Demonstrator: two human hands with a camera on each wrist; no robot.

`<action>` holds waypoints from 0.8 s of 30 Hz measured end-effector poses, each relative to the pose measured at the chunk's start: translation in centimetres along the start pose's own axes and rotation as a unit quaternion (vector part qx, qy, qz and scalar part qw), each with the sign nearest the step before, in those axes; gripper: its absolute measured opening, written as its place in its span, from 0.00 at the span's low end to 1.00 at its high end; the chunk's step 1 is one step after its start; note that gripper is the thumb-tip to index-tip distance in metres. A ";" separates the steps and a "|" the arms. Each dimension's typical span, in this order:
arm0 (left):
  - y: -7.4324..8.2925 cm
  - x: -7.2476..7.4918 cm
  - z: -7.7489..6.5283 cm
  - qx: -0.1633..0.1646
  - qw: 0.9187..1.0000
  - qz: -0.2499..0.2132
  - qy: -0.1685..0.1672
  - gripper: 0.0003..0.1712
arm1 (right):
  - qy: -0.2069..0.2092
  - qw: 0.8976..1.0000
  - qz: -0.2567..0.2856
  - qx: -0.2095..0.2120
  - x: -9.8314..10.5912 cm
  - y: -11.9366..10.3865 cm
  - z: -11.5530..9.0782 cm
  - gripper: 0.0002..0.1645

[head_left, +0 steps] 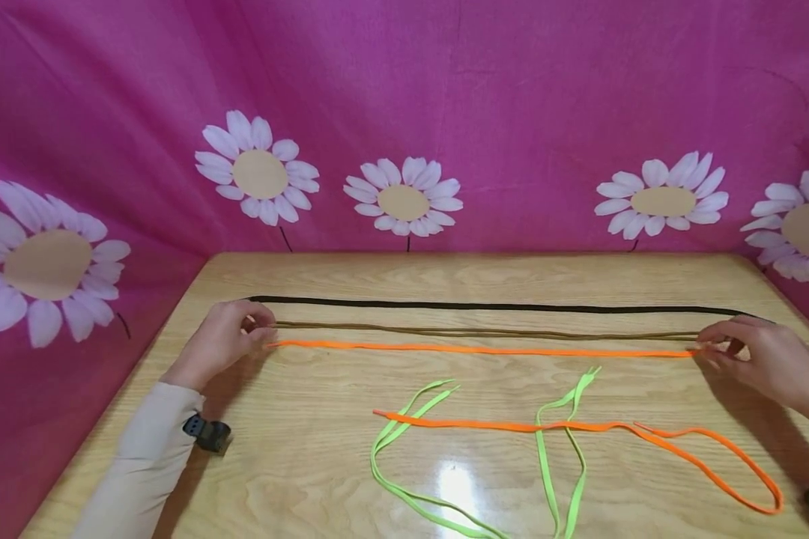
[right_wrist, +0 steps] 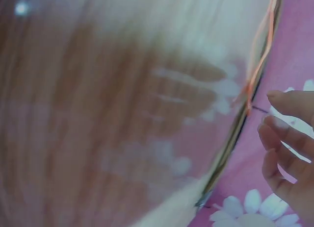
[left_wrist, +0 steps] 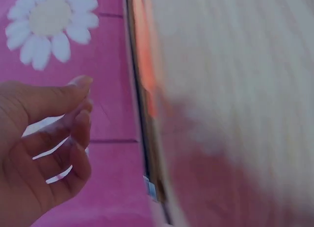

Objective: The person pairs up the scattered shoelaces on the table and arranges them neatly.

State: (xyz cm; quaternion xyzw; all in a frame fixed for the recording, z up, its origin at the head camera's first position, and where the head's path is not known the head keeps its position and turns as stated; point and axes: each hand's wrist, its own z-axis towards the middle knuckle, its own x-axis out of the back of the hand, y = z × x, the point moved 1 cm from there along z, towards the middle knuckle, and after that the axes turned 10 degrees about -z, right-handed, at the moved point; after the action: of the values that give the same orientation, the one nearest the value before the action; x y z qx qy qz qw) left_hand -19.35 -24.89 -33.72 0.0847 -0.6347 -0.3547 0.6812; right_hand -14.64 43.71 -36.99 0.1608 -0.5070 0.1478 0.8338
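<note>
Three shoelaces stretch side by side across the table: a black shoelace (head_left: 479, 305) farthest back, a brown shoelace (head_left: 431, 330) doubled along its length, and an orange shoelace (head_left: 485, 350) in front. At the orange lace's left end hovers my left hand (head_left: 222, 337), thumb and fingers loosely bent; the left wrist view shows nothing between them. My right hand (head_left: 758, 355) is over the right ends of the brown and orange laces. In the right wrist view its thumb (right_wrist: 289, 102) and fingers stand apart, holding nothing.
Nearer the front, a second orange shoelace (head_left: 472, 424) crosses over two bright green shoelaces (head_left: 376, 460) and ends in a loop at the right. The wooden table (head_left: 297, 464) is backed by a pink cloth (head_left: 512, 97) with white flowers. A black wrist device (head_left: 207, 433) sits on the left sleeve.
</note>
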 end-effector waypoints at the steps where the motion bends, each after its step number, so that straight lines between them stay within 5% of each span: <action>1: 0.5 0.1 0.0 -0.013 1.000 0.003 -0.005 0.05 | 0.005 1.000 0.001 0.006 0.2 -0.3 0.2 0.24; 4: 2.0 -0.2 0.1 -0.053 0.998 0.009 -0.037 0.03 | -0.001 1.000 0.010 0.026 0.9 -1.7 0.7 0.25; 8: 3.6 -2.0 -0.1 -0.093 0.989 -0.014 -0.110 0.03 | -0.065 0.992 0.089 0.067 1.7 -4.8 1.5 0.23; 10: 4.5 -3.3 -0.2 -0.105 0.982 -0.035 -0.154 0.03 | -0.122 0.974 0.166 0.092 1.9 -6.4 1.8 0.19; 12: 5.6 -4.5 -0.4 -0.118 0.971 -0.057 -0.202 0.05 | -0.181 0.946 0.246 0.113 2.0 -8.1 2.1 0.16; 15: 7.3 -6.3 -0.7 -0.129 0.955 -0.072 -0.258 0.09 | -0.255 0.920 0.271 0.123 2.1 -10.0 2.2 0.13; 18: 8.5 -7.7 -1.1 -0.145 0.948 -0.056 -0.279 0.11 | -0.282 0.928 0.214 0.113 2.2 -11.2 2.1 0.17; 24: 9.7 -8.7 -1.5 -0.173 0.950 -0.019 -0.259 0.05 | -0.272 0.946 0.148 0.099 2.4 -11.9 1.7 0.23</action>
State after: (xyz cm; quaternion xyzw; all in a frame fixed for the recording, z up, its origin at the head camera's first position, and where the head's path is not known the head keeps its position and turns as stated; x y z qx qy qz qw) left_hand -13.84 -13.06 -35.51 -0.1164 -0.7165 -0.4818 0.4909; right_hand -10.07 32.46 -35.52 0.1993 -0.7155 0.2697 0.6129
